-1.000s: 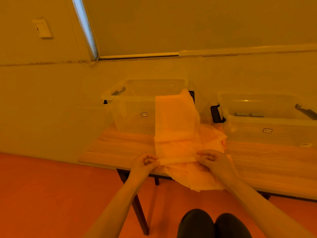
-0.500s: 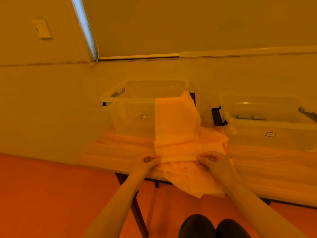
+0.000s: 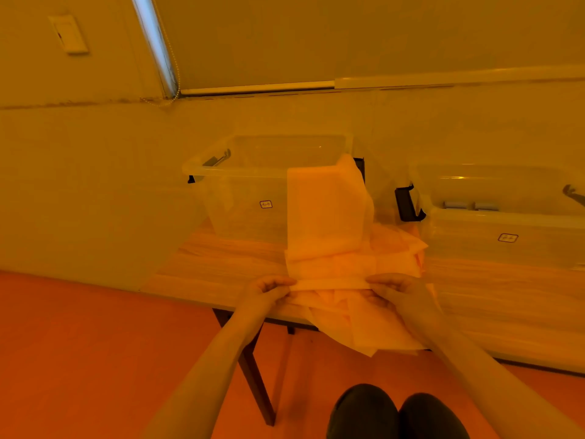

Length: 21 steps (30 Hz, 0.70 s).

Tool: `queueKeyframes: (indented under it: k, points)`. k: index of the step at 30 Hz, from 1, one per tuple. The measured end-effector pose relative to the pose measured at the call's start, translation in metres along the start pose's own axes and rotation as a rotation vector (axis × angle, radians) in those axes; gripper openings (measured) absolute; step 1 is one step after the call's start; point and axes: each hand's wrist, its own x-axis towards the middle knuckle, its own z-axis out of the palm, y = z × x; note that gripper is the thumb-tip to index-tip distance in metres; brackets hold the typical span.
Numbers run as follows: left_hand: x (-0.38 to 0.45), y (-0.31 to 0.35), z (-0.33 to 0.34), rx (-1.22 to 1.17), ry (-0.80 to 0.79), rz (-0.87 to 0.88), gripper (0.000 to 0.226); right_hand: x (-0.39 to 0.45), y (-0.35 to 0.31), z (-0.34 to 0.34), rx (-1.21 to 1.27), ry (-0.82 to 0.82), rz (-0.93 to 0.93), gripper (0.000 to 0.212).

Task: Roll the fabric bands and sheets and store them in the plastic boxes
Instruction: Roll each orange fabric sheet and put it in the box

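Observation:
A thin pale fabric sheet [image 3: 326,217] hangs over the front rim of the left clear plastic box [image 3: 247,198] and runs down onto the wooden table [image 3: 221,267]. Its near end is turned into a narrow roll [image 3: 330,284] at the table's front. My left hand [image 3: 267,291] pinches the roll's left end and my right hand [image 3: 392,288] pinches its right end. More loose sheets [image 3: 364,327] lie under the roll and droop over the table's edge. A second clear box [image 3: 506,223] stands to the right, with two small grey rolls [image 3: 468,205] inside.
Both boxes stand against the wall at the table's back, with black latches [image 3: 406,204] on their ends. The table's dark leg [image 3: 253,372] stands below my left forearm. My knees [image 3: 395,413] show at the bottom, above an orange floor.
Both hands have turned the sheet's near edge over, so the roll between them is a little thicker and lies slightly farther from me. The view has tilted a little.

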Motion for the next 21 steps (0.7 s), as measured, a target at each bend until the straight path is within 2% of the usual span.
queueKeyframes:
  k: [5, 9, 12, 16, 21]
  points:
    - [-0.0009, 0.0014, 0.0000, 0.040, -0.022, 0.009, 0.023, -0.0040, -0.0038, 0.0005, -0.112, -0.011, 0.020, 0.025]
    - [-0.0010, 0.0007, 0.0011, 0.076, 0.014, 0.020, 0.019, -0.0064, -0.0051, 0.0027, -0.186, 0.027, -0.023, 0.018]
    - [-0.0032, 0.0026, 0.0043, 0.077, 0.037, 0.044, 0.005, -0.0067, -0.0047, 0.0038, -0.152, 0.032, -0.050, 0.010]
    - [-0.0054, 0.0043, 0.0074, 0.083, 0.036, 0.073, 0.015, -0.0073, -0.0035, 0.0040, -0.124, 0.032, -0.050, 0.012]
    - [-0.0052, 0.0029, 0.0069, 0.027, 0.037, 0.047, 0.011, -0.0069, -0.0017, 0.0061, -0.119, 0.072, -0.058, 0.011]
